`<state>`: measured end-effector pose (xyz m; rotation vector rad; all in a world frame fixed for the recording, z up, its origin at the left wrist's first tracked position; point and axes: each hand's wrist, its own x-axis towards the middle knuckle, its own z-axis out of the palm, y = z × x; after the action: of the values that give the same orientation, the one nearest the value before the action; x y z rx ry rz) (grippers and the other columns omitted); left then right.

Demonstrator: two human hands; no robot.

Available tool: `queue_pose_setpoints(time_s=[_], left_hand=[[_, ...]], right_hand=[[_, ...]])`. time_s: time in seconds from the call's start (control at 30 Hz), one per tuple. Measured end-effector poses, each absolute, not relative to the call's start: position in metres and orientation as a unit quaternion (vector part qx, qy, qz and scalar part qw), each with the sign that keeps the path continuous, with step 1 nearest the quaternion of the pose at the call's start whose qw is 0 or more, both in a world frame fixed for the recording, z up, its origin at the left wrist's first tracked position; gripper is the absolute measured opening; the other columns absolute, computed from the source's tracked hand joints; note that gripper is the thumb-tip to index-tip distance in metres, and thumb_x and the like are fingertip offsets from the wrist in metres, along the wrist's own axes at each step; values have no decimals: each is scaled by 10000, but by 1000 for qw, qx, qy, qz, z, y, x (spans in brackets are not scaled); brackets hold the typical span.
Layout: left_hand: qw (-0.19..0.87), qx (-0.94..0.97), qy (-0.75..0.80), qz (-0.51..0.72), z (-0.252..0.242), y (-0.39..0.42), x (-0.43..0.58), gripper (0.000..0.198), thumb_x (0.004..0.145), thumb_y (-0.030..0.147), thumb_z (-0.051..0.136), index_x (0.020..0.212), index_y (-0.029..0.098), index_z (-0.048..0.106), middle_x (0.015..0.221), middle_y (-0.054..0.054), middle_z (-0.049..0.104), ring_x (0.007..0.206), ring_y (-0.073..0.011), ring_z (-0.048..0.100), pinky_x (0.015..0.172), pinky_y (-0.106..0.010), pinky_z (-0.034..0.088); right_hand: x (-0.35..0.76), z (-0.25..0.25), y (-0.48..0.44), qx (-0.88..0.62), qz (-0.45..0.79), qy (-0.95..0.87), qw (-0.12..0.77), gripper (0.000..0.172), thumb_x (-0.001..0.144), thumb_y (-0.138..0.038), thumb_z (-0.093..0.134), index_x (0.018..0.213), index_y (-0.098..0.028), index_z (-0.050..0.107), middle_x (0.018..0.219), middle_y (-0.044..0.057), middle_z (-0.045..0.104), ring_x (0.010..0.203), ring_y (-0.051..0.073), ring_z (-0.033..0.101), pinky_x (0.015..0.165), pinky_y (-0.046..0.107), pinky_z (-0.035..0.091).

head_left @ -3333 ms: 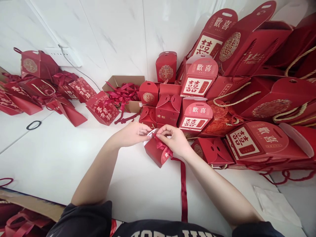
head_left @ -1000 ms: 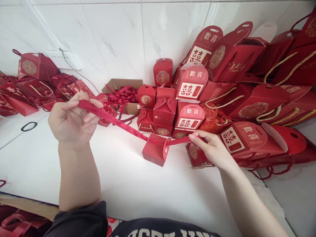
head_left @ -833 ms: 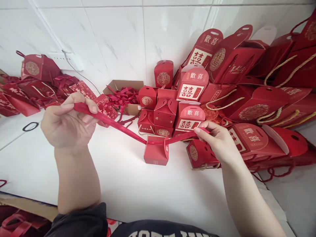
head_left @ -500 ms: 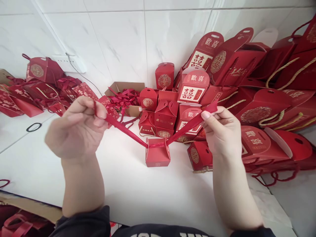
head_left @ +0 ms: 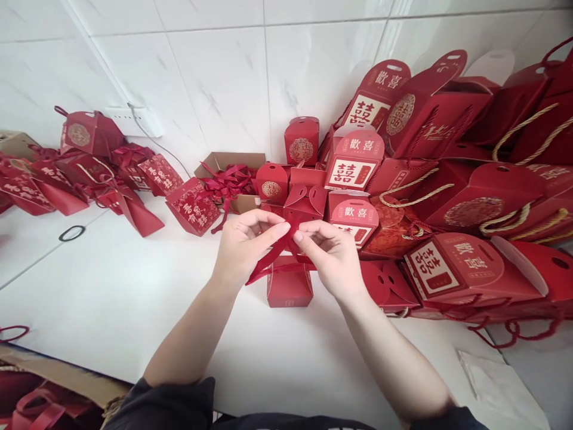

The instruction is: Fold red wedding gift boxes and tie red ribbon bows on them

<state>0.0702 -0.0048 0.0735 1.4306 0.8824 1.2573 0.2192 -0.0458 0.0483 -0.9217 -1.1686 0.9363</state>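
Observation:
A small red gift box (head_left: pixel 289 289) stands on the white table (head_left: pixel 111 292) in front of me. A red ribbon (head_left: pixel 268 263) runs through its top. My left hand (head_left: pixel 244 248) and my right hand (head_left: pixel 331 257) meet just above the box. Each pinches one end of the ribbon, with the ends crossing between my fingertips. The box's top is partly hidden behind my hands.
A heap of red gift boxes and bags (head_left: pixel 447 179) with gold rope handles fills the right side and back. A brown carton of red ribbons (head_left: pixel 228 173) sits against the tiled wall. More red bags (head_left: pixel 89 173) lie at the left. A black ring (head_left: pixel 71 233) lies nearby.
My hands were spread wide, pulling the ribbon taut on both sides of the box. They have come together above the box, crossing the ribbon ends.

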Motion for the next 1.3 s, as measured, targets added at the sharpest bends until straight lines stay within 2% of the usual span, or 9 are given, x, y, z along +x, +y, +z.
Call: queue_pose_setpoints(time_s=[0.23, 0.6, 0.73, 0.83, 0.9, 1.03, 1.1, 1.17, 1.3], left_hand=[[497, 603, 361, 509, 71, -6, 73, 150, 731, 291, 797, 754, 182, 696, 689, -1, 660, 571, -91, 570, 470, -192, 453], [446, 640, 352, 517, 70, -9, 75, 108, 765, 261, 764, 777, 189, 685, 716, -1, 669, 659, -118, 618, 632, -239, 520], [422, 657, 353, 515, 69, -10, 75, 114, 778, 274, 752, 784, 192, 672, 725, -3, 654, 656, -121, 605, 614, -244, 508], [427, 663, 342, 511, 70, -7, 72, 155, 781, 292, 749, 854, 203, 645, 744, -2, 628, 680, -128, 600, 623, -248, 502], [446, 677, 302, 502, 70, 1, 67, 205, 787, 289, 744, 944, 218, 633, 816, -16, 632, 785, -147, 621, 709, -260, 518], [546, 719, 169, 396, 53, 29, 54, 405, 790, 289, 731, 1172, 265, 601, 1198, -87, 615, 1164, -236, 578, 942, -353, 506], [610, 710, 106, 335, 36, 44, 49, 490, 786, 340, 723, 1250, 292, 570, 1325, -102, 562, 1264, -281, 526, 1009, -423, 478], [644, 716, 76, 257, 19, 56, 47, 585, 758, 351, 746, 1304, 302, 541, 1370, -106, 543, 1303, -303, 498, 1061, -474, 434], [619, 773, 85, 106, -1, 69, 45, 689, 683, 284, 816, 1323, 264, 561, 1386, -126, 541, 1324, -321, 476, 1110, -497, 377]], right_hand=[[217, 47, -45, -378, 441, -471, 664, 73, 835, -291, 715, 866, -225, 717, 795, -9, 708, 694, 101, 616, 652, 224, 509], [220, 48, -46, -403, 403, -498, 654, 180, 839, -397, 695, 842, -220, 728, 745, -3, 686, 660, 128, 597, 653, 269, 517], [218, 46, -45, -415, 398, -482, 661, 162, 782, -377, 756, 837, -226, 734, 794, 6, 714, 666, 133, 607, 635, 270, 517], [221, 48, -46, -425, 394, -481, 657, 171, 787, -384, 748, 811, -216, 729, 748, 5, 693, 624, 125, 576, 596, 266, 502], [225, 52, -47, -423, 397, -483, 656, 160, 793, -377, 744, 798, -219, 717, 698, -14, 657, 585, 109, 539, 557, 249, 474], [234, 68, -49, -402, 385, -501, 662, 120, 810, -352, 739, 778, -242, 702, 639, -39, 590, 570, 98, 511, 530, 231, 431], [239, 79, -48, -391, 354, -517, 674, 106, 812, -347, 740, 785, -250, 706, 651, -33, 598, 588, 107, 533, 541, 238, 446], [242, 90, -45, -385, 315, -531, 686, 100, 815, -345, 739, 797, -252, 710, 680, -23, 627, 612, 121, 569, 564, 254, 481], [245, 101, -38, -372, 275, -549, 696, 108, 822, -348, 734, 801, -246, 707, 717, -19, 668, 653, 139, 635, 632, 284, 537]])
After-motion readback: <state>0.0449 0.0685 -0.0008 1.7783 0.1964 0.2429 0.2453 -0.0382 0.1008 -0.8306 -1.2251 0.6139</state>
